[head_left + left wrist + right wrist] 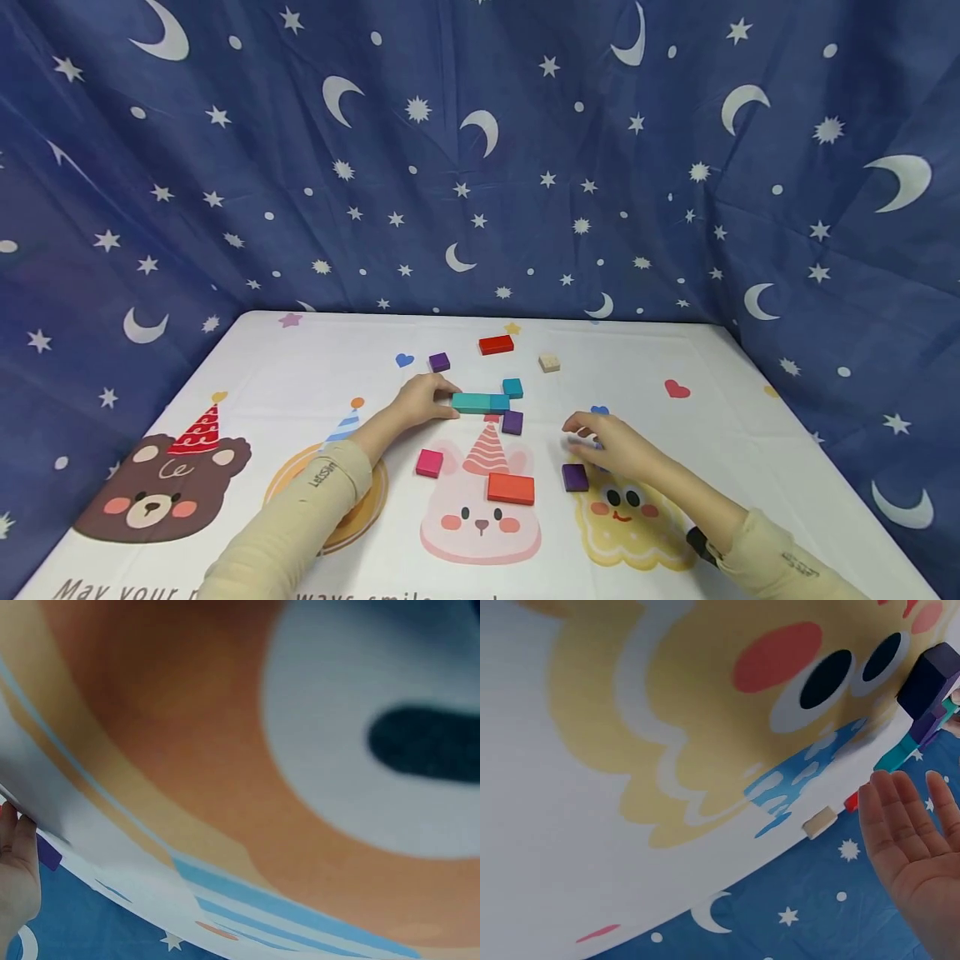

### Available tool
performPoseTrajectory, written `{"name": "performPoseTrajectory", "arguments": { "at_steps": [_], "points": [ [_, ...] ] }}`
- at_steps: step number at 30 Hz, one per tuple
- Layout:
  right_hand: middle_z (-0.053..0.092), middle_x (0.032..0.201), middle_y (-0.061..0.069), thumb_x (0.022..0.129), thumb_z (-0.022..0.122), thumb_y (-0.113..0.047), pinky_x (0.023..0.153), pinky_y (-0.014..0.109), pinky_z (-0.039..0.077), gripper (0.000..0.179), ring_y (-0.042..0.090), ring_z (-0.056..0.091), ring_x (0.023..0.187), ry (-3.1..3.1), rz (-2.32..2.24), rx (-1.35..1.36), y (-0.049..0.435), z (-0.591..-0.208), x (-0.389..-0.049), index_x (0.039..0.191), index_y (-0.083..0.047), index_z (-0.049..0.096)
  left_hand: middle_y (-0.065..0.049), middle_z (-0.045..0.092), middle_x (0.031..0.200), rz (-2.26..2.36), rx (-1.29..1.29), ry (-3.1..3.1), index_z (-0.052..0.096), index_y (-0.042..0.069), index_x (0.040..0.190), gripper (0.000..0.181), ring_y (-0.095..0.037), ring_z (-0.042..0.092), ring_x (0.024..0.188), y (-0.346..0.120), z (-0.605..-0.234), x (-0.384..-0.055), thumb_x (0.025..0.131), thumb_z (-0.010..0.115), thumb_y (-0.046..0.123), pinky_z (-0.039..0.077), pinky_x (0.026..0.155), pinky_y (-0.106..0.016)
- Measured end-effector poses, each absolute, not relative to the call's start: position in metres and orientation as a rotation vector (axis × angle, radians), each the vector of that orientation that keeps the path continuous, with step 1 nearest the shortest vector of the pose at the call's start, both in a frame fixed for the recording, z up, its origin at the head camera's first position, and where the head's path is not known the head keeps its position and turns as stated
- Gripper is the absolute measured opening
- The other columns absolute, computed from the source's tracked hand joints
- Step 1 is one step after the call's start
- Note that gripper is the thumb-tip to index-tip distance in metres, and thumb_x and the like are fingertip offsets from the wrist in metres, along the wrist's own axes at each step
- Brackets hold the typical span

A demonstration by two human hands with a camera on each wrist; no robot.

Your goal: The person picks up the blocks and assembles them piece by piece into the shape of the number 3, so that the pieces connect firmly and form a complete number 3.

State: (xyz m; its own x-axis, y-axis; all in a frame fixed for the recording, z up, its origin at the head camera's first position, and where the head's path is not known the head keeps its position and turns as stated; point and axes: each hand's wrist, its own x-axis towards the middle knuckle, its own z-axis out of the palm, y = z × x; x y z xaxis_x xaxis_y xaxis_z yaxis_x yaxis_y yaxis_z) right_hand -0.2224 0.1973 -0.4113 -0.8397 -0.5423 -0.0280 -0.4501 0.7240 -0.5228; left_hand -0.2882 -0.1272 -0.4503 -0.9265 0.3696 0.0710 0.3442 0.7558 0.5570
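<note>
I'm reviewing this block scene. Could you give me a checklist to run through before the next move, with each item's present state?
1. Left hand on the long teal block: ok, holding its left end.
2. Long teal block lined up with the blue block: ok, end to end in the head view.
3. Space around the blue block clear: not ok, a purple block sits close by its near side.
4. Right hand free: ok, fingers hold nothing.
5. Left-hand grip firm: cannot tell, the left wrist view doesn't show the teal block.
</note>
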Motion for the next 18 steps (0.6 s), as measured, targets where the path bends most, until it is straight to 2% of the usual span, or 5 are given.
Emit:
{"name": "performPoseTrajectory", "arguments": {
  "at_steps": [6, 14, 18],
  "points": [
    [0.067, 0.108, 0.008, 0.087, 0.066, -0.015, 0.085, 0.041, 0.054, 0.026, 0.028, 0.062, 0.101, 2.703, -0.733, -0.885, 0.207, -0.413, -0.215, 0.11, -0.004, 0.061, -0.008, 0.071, 0.108, 0.919, 0.575, 2.899, 0.071, 0.006, 0.108, 0.036, -0.026, 0.061, 0.108, -0.126, -0.449, -0.288, 0.075, 0.079, 0.019, 0.046, 0.099, -0.042],
    [0.068, 0.099, 0.0, 0.081, 0.074, -0.025, 0.081, 0.033, 0.054, 0.032, 0.012, 0.059, 0.086, 2.7, -0.658, -0.946, 0.211, -0.418, -0.204, 0.105, -0.007, 0.063, -0.009, 0.07, 0.109, 0.911, 0.585, 2.903, 0.071, 0.005, 0.108, 0.036, -0.026, 0.06, 0.109, -0.127, -0.448, -0.288, 0.076, 0.078, 0.02, 0.046, 0.099, -0.042],
    [0.068, 0.102, 0.0, 0.078, 0.076, -0.028, 0.081, 0.033, 0.054, 0.036, 0.012, 0.06, 0.088, 2.74, -0.591, -0.93, 0.212, -0.421, -0.201, 0.106, -0.008, 0.063, -0.008, 0.07, 0.109, 0.916, 0.564, 2.893, 0.071, 0.006, 0.108, 0.036, -0.026, 0.06, 0.108, -0.126, -0.448, -0.287, 0.076, 0.078, 0.02, 0.046, 0.099, -0.042]
  ]
}}
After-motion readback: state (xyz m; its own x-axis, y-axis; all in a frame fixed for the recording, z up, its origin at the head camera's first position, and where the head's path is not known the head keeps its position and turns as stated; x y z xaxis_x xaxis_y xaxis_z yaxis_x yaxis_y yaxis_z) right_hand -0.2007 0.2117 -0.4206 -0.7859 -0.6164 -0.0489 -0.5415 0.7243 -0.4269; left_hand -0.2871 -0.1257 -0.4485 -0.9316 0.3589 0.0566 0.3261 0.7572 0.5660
